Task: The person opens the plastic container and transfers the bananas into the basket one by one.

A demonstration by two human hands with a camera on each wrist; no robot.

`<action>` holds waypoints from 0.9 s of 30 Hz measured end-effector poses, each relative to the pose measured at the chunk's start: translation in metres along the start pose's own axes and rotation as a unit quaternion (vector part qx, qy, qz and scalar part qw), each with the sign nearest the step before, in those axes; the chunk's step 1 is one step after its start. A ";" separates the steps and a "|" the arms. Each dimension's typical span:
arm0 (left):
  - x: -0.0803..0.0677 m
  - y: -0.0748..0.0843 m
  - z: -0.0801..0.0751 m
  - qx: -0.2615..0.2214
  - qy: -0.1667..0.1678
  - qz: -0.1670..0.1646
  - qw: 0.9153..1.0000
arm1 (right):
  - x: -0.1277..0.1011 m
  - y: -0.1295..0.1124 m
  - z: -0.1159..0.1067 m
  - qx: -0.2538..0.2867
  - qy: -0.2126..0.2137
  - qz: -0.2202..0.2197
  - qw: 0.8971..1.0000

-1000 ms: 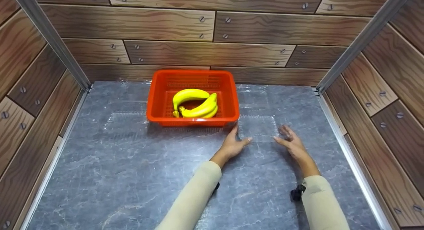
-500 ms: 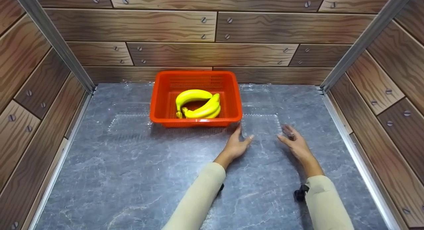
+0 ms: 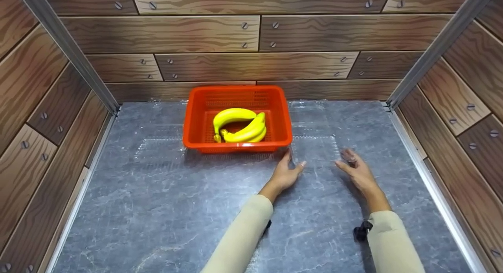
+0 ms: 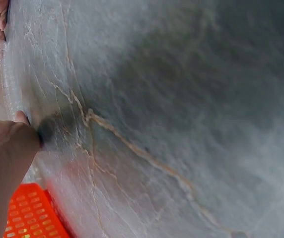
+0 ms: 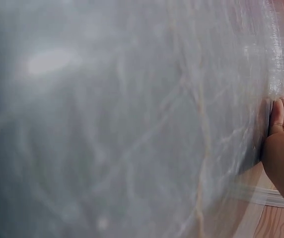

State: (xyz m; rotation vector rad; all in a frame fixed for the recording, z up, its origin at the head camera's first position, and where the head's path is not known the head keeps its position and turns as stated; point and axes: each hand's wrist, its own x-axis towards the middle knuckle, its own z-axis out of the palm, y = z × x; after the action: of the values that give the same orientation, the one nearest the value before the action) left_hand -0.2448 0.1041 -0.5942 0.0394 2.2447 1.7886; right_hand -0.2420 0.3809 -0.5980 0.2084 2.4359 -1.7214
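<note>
Two relaxed hands, left hand (image 3: 287,173), right hand (image 3: 355,169), flanking one clear tray (image 3: 316,149), one basket (image 3: 283,120), three bananas (image 3: 239,125)

Grey marble-patterned table (image 3: 165,210) filling boxed-in space, metal rails running along left and right edges. Orange basket (image 3: 196,123) sitting near back centre. Clear plastic tray (image 3: 316,149) lying just right of basket, another clear plastic tray (image 3: 159,151) lying just left, both hard to make out.
</note>
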 end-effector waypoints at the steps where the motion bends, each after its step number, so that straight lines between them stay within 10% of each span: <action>1: 0.000 0.000 0.000 -0.001 0.000 -0.003 1.000 | 0.000 0.001 0.000 -0.003 0.000 0.003 1.000; 27: -0.001 -0.001 0.003 0.007 0.003 0.016 1.000 | -0.006 -0.010 -0.003 -0.015 -0.007 0.009 1.000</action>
State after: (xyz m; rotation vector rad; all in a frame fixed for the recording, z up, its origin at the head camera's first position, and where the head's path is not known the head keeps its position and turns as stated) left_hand -0.2433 0.1066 -0.5956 0.0717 2.2742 1.7910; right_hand -0.2383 0.3803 -0.5866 0.2134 2.4417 -1.6721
